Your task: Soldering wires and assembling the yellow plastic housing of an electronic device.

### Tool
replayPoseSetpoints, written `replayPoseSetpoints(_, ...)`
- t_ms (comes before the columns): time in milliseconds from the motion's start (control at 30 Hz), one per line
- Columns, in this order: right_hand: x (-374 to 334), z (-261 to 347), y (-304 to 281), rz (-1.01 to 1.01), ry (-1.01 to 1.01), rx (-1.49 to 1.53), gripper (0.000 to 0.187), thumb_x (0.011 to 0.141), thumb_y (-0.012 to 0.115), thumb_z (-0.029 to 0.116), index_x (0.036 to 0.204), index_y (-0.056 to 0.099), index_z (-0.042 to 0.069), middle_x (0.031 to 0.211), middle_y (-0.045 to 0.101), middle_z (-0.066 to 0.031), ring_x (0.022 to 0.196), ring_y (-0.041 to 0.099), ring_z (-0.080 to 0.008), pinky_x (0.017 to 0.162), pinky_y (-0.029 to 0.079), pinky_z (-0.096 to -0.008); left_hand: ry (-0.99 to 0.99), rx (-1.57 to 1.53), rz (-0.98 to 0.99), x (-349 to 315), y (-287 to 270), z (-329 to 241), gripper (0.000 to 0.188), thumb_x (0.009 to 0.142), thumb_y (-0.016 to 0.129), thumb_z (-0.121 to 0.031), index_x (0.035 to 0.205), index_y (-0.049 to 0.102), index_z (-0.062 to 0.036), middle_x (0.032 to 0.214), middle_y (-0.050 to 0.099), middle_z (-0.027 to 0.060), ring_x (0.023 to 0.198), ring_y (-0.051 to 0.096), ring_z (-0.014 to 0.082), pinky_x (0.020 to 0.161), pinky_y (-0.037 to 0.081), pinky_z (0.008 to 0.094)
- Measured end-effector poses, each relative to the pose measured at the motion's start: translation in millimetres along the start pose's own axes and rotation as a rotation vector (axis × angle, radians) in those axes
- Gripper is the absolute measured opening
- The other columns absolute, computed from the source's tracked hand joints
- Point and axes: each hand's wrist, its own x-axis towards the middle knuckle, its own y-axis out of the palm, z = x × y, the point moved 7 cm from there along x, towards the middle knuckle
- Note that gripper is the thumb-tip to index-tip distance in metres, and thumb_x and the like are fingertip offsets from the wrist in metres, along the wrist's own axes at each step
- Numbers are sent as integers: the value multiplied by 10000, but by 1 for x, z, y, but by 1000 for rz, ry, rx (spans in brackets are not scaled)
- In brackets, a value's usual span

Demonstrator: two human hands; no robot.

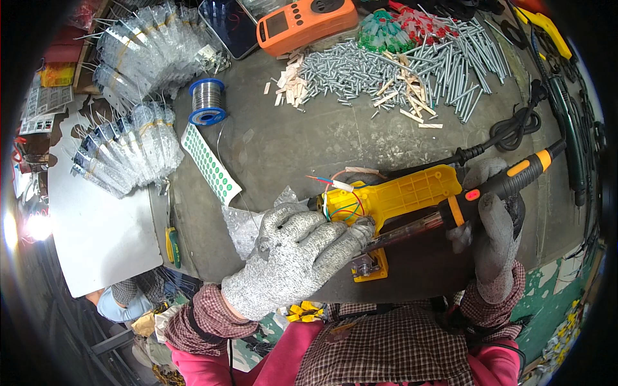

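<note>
My gloved left hand [290,251] reaches in from the left, its fingertips closed at the near side of a yellow plastic tool housing [405,193]. Red, blue and green wires [341,199] come out of the housing's left end, some with white sleeves. My gloved right hand [496,231] grips a black and orange soldering iron [515,177]. The iron's metal shaft [409,231] points left, toward my left fingertips, which hide its tip. Just below them sits a small yellow piece with a metal part [368,267].
Solder wire on a blue spool [207,103] stands beside bubble-wrapped parts [129,145]. At the back are an orange multimeter [306,26], a phone [228,26] and piled screws [360,71]. A green sticker sheet [209,164], cutters [172,244] and a coiled black cord [515,128] lie around.
</note>
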Motion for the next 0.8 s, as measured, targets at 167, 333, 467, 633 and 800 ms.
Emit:
replayPoseSetpoints(167, 1, -1, 0, 14, -9, -4, 370, 953, 562, 260, 1230, 478, 29, 883, 634, -112, 615, 644, -115, 498, 502, -211, 7, 28, 0, 1, -3, -1, 568, 771, 577, -219, 1337, 615, -188, 962, 634, -39, 895, 609, 162, 872, 447, 428)
replayPoseSetpoints(333, 1, 3, 1, -16, -43, -4, 363, 956, 557, 239, 1230, 476, 16, 863, 614, -96, 590, 624, -118, 510, 513, -226, 15, 16, -3, 2, -3, -1, 548, 774, 580, -215, 1319, 624, -185, 974, 640, -41, 901, 610, 154, 846, 441, 409)
replayPoseSetpoints(467, 1, 4, 1, -16, -75, -41, 346, 964, 544, 239, 1216, 485, 9, 820, 597, -80, 550, 585, -110, 532, 522, -248, 41, 12, -107, 0, -6, -2, 503, 634, 753, -215, 1128, 714, -131, 911, 678, -32, 793, 631, 176, 758, 473, 414)
replayPoseSetpoints(633, 1, 5, 3, -7, -93, -67, 304, 981, 518, 237, 1186, 501, 13, 782, 589, -65, 525, 548, -101, 516, 465, -229, 34, -5, -72, 0, -6, -2, 549, 605, 766, -224, 1143, 707, -133, 967, 685, -35, 836, 630, 175, 757, 479, 419)
replayPoseSetpoints(800, 3, 1, 5, -12, -87, 17, 276, 992, 520, 244, 1146, 506, 16, 744, 586, -61, 517, 521, -92, 490, 404, -213, -103, -240, -190, -17, -33, 17, 485, 695, 661, -75, 1176, 678, -129, 1000, 653, 7, 977, 601, 222, 889, 430, 451)
